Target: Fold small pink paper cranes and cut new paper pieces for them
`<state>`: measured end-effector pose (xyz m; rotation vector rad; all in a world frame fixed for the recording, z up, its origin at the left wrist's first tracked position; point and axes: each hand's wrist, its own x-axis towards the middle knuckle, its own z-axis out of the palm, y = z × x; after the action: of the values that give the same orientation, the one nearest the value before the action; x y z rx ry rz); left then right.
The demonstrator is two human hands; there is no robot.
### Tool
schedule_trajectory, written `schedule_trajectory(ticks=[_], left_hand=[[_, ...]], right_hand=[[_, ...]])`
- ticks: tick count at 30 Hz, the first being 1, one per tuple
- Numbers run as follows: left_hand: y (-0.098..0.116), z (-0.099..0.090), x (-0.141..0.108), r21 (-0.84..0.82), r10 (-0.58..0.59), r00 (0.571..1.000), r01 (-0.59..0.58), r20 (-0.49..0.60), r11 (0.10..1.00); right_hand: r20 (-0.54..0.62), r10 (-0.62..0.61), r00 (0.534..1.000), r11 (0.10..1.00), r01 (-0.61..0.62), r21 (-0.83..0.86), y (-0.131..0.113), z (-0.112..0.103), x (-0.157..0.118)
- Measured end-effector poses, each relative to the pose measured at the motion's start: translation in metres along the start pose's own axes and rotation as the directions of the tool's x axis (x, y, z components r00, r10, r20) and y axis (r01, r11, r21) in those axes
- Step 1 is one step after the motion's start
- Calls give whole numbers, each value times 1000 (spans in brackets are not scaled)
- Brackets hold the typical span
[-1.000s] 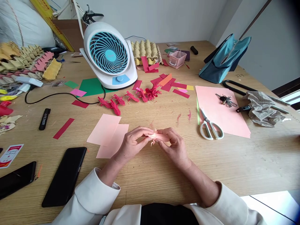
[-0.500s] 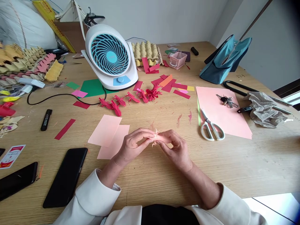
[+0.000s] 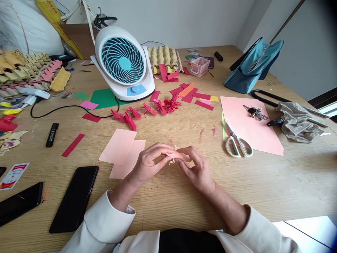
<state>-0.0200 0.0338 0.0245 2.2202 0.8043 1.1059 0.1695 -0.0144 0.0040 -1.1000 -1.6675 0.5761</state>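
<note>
Between my two hands is a small light-pink paper piece [image 3: 176,154] with thin cut strips sticking out above and below. My left hand [image 3: 152,161] pinches its left end between thumb and fingers. My right hand [image 3: 196,165] pinches the right end the same way; the fingertips partly hide the paper. Two pale pink paper sheets [image 3: 117,146] lie overlapping beside my left hand. Farther back, several red fringed paper pieces [image 3: 130,121] lie in a row, with a fuller red paper flower [image 3: 172,104] at the right end.
White-handled scissors [image 3: 238,142] lie partly on a large pink sheet [image 3: 244,123] with keys [image 3: 255,113]. A white fan [image 3: 125,65] stands at the back. Phones [image 3: 74,200] and a black marker [image 3: 52,135] are at left; a blue bag [image 3: 252,66] stands at right.
The pink paper has turned slightly between my fingers, and its lower strips sit a little farther left. Both hands stay nearly in place.
</note>
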Motion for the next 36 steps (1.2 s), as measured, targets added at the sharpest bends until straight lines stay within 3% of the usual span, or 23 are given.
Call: schedule_trajectory(ticks=[10,15,24,28,36], left_hand=[[-2,2,0,36,-4,999,6,-46,999],[-4,8,-4,-76,-160,985,155,-65,985],[6,15,-3,-280,-494,868,485,39,829],[7,17,-3,-256,-562,826,551,37,794],[7,23,-5,-265,-658,751,646,57,716]], right_hand=[[-50,59,997,995,-55,83,4,1,1],[-18,202,979,965,-196,176,7,2,1],[135,408,903,837,-429,341,11,6,3],[206,502,840,721,-539,436,11,8,5],[257,553,793,687,-608,399,12,8,7]])
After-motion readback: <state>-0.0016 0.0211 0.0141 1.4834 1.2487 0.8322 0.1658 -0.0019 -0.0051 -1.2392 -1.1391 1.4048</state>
